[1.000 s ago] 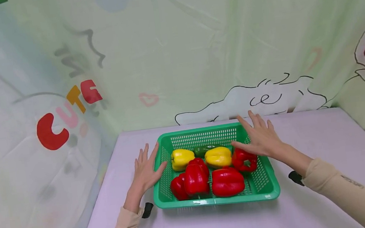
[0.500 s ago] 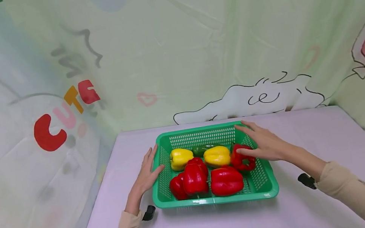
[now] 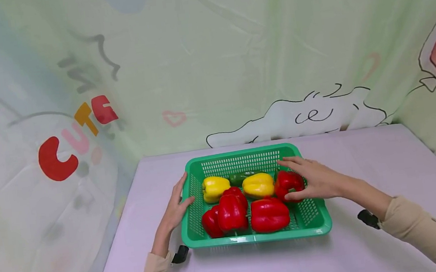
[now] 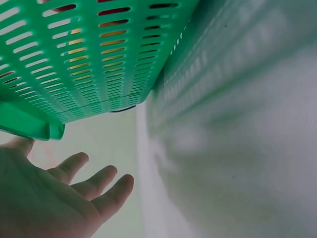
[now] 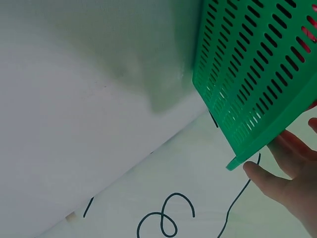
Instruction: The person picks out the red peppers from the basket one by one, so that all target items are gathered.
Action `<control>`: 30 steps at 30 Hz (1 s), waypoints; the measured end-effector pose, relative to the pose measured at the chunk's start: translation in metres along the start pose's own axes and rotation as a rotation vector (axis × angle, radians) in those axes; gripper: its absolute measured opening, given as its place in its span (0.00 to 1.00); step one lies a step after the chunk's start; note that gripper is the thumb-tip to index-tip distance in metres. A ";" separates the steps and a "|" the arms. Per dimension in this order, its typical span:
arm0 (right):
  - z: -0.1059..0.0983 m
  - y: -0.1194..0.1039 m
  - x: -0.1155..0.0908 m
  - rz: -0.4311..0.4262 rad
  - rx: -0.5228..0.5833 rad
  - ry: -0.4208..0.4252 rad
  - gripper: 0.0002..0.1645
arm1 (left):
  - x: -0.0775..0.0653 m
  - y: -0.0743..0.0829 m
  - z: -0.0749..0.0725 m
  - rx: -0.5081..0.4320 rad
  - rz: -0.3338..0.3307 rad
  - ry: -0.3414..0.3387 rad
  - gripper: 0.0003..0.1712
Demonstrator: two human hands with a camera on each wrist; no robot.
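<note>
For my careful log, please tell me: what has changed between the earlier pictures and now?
The right grip came down from over the far right corner of the basket; it now reaches around the rightmost red pepper, contact unclear. The left grip drew slightly closer to the basket's left side. The basket and other peppers stayed put.

Head cam looks forward and down, rectangular green perforated plastic basket (image 3: 255,239) lower centre. Both wrist cams share its outer sides close up: left's upper left, right's upper right.
</note>
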State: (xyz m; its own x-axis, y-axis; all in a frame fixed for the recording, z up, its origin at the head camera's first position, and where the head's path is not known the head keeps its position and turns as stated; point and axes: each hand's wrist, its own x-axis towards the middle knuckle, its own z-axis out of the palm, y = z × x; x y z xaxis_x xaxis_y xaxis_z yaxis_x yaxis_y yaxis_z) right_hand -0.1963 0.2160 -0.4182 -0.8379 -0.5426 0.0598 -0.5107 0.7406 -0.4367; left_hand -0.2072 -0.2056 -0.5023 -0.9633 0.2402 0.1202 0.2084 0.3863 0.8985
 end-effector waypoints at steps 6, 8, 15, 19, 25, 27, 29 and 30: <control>0.006 0.003 -0.002 -0.036 -0.052 0.003 0.55 | -0.006 0.017 -0.001 -0.099 -0.025 -0.045 0.41; 0.008 0.003 -0.003 -0.048 -0.069 0.013 0.55 | -0.009 0.025 -0.001 -0.118 -0.023 -0.054 0.41; 0.013 0.005 -0.001 -0.073 -0.126 0.008 0.55 | -0.003 0.007 0.002 -0.221 0.002 -0.055 0.42; 0.013 0.006 0.001 -0.082 -0.151 -0.001 0.54 | 0.002 -0.009 0.003 -0.269 0.020 -0.052 0.44; 0.016 0.006 0.003 -0.102 -0.212 -0.002 0.58 | 0.003 -0.011 0.004 -0.301 0.031 -0.038 0.45; 0.016 0.006 0.003 -0.107 -0.224 0.002 0.59 | 0.003 -0.011 0.004 -0.310 0.032 -0.036 0.45; 0.015 0.007 0.004 -0.102 -0.218 0.007 0.59 | 0.004 -0.012 0.005 -0.319 0.033 -0.039 0.44; 0.015 0.008 0.004 -0.095 -0.207 0.006 0.59 | 0.004 -0.012 0.006 -0.325 0.033 -0.041 0.44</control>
State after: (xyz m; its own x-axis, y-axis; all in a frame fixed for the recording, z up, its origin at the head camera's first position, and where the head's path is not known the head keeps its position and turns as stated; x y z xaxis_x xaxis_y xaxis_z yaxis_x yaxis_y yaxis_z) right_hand -0.2003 0.2139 -0.4345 -0.7850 -0.6117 0.0977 -0.6155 0.7523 -0.2350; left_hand -0.2126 -0.2042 -0.5153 -0.9480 0.2856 0.1404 0.1681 0.0750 0.9829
